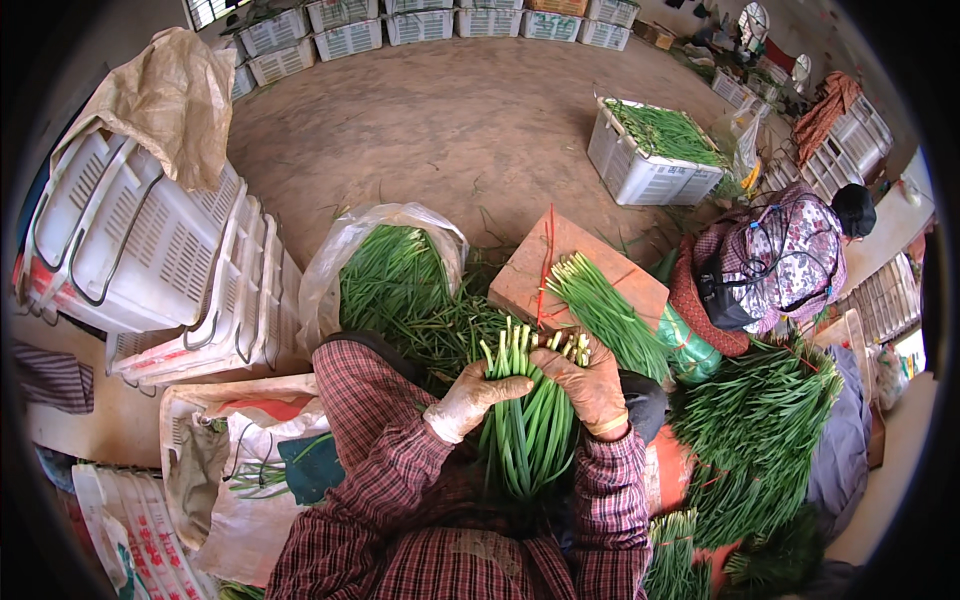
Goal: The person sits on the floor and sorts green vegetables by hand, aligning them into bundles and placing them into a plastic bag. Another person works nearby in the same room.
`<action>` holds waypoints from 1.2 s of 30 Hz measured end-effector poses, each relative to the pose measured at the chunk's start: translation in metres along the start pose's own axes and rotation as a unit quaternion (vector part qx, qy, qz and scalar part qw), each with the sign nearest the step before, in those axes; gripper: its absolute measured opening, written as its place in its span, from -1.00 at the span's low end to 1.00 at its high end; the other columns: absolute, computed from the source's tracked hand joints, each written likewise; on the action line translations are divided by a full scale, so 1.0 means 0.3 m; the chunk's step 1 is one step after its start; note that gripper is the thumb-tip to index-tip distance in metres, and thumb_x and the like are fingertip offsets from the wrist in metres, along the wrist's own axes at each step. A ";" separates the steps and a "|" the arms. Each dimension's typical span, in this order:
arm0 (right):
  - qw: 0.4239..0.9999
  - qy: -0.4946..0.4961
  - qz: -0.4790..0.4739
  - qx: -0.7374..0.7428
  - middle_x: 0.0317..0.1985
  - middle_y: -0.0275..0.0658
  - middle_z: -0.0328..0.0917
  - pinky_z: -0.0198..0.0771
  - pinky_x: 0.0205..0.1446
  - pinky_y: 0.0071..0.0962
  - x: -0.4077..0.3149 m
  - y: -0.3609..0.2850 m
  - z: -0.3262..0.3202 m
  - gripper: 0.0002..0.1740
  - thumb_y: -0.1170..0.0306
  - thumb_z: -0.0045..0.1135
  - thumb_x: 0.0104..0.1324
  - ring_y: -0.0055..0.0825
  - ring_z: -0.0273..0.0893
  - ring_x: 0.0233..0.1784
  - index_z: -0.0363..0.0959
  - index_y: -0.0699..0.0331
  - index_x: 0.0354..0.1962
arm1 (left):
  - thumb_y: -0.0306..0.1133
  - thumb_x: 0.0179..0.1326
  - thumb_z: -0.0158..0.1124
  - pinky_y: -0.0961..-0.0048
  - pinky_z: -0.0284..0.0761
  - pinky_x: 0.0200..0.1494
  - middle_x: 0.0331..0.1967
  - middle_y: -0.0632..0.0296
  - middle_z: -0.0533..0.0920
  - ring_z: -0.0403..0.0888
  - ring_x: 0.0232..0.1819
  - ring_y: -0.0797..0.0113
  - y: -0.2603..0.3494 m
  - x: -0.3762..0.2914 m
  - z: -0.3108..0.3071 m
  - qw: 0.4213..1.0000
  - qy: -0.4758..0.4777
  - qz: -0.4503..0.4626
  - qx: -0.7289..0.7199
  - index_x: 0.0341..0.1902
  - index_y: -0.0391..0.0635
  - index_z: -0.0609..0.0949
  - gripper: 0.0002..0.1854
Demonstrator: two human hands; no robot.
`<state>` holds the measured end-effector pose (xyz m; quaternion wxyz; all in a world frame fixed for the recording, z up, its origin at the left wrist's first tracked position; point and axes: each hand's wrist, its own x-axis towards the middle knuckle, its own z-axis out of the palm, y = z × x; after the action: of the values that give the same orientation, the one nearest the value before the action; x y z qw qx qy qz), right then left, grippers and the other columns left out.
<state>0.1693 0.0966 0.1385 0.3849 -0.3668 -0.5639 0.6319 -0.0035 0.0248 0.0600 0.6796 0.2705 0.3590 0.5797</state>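
Observation:
Both hands wear thin stained gloves and grip long green stalks with pale cut ends, likely garlic chives, above the lap. My left hand (476,397) is closed around the left part of the bunch of stalks (529,439), its thumb across the front. On the right part, my right hand (589,384) pinches stalks near their pale ends. The leaves hang down towards my body. Just beyond my hands, a second bunch (611,311) lies across a reddish block (525,281), beside red ties (546,262) strung over the block's face.
Loose greens fill a clear plastic bag (319,292) ahead. A large heap of tied bunches (757,427) lies to my right, near a seated person (787,255). White crates (150,225) are stacked at left. Another crate (652,176) full of greens stands on the floor.

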 end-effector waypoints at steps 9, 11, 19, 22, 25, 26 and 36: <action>0.994 0.002 0.036 0.108 0.04 -0.35 0.69 0.52 0.12 -0.55 -0.045 0.104 -0.034 -0.68 0.66 0.30 0.38 -0.66 0.58 -0.01 0.62 0.27 0.07 | -0.49 0.22 0.54 0.45 0.54 0.17 0.02 0.34 0.72 0.66 0.00 0.49 -0.025 -0.014 0.010 1.000 0.018 0.010 -0.016 0.24 -0.12 0.62 -0.51; 0.995 0.009 0.036 0.090 0.01 -0.39 0.68 0.51 0.11 -0.57 -0.051 0.110 -0.031 -0.69 0.64 0.32 0.38 -0.67 0.56 -0.04 0.64 0.26 0.05 | -0.48 0.23 0.54 0.45 0.54 0.16 0.02 0.34 0.72 0.66 0.00 0.49 -0.026 -0.012 0.009 1.000 0.019 0.001 -0.019 0.24 -0.13 0.62 -0.51; 0.999 0.012 0.028 0.038 -0.26 -0.54 0.63 0.45 -0.12 -0.66 -0.041 0.054 -0.042 -0.80 0.60 0.42 0.33 -0.77 0.47 -0.24 0.65 0.26 -0.11 | -0.45 0.29 0.52 0.50 0.55 0.13 0.02 0.36 0.72 0.64 -0.01 0.54 -0.007 -0.009 0.021 0.999 -0.018 -0.019 0.037 0.28 -0.14 0.62 -0.51; 1.000 -0.003 0.002 0.011 -0.21 -0.49 0.66 0.48 -0.08 -0.63 -0.029 0.045 -0.033 -0.71 0.63 0.40 0.33 -0.73 0.52 -0.19 0.62 0.27 -0.02 | -0.50 0.29 0.49 0.50 0.55 0.17 0.06 0.35 0.71 0.65 0.03 0.51 0.007 -0.008 0.048 0.999 -0.029 0.007 0.036 0.30 -0.14 0.62 -0.51; 0.995 -0.013 0.029 0.092 -0.09 -0.42 0.69 0.53 0.03 -0.62 -0.054 0.060 -0.034 -0.64 0.70 0.31 0.34 -0.69 0.57 -0.10 0.59 0.27 0.06 | -0.57 0.25 0.48 0.43 0.54 0.24 0.10 0.31 0.73 0.67 0.09 0.44 -0.002 -0.005 0.055 0.999 0.010 0.024 0.027 0.27 -0.14 0.63 -0.51; 0.996 -0.026 0.035 0.083 -0.05 -0.39 0.69 0.54 0.05 -0.60 -0.058 0.074 -0.051 -0.61 0.71 0.27 0.35 -0.68 0.57 -0.08 0.59 0.28 0.11 | -0.56 0.24 0.50 0.42 0.55 0.22 0.02 0.31 0.76 0.70 0.05 0.43 -0.004 -0.006 0.050 0.999 0.023 0.025 0.029 0.19 -0.15 0.68 -0.57; 0.996 -0.015 0.031 0.077 -0.03 -0.41 0.69 0.51 0.16 -0.55 -0.085 0.086 -0.048 -0.63 0.67 0.26 0.39 -0.67 0.56 -0.01 0.62 0.28 0.12 | -0.55 0.23 0.49 0.41 0.61 0.16 -0.04 0.26 0.77 0.74 -0.02 0.41 -0.012 -0.014 0.061 0.998 0.057 0.024 0.000 0.11 -0.21 0.68 -0.64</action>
<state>0.1913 0.0782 0.1122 0.3840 -0.3441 -0.5079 0.6900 0.0128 0.0210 0.0688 0.6442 0.2458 0.3906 0.6099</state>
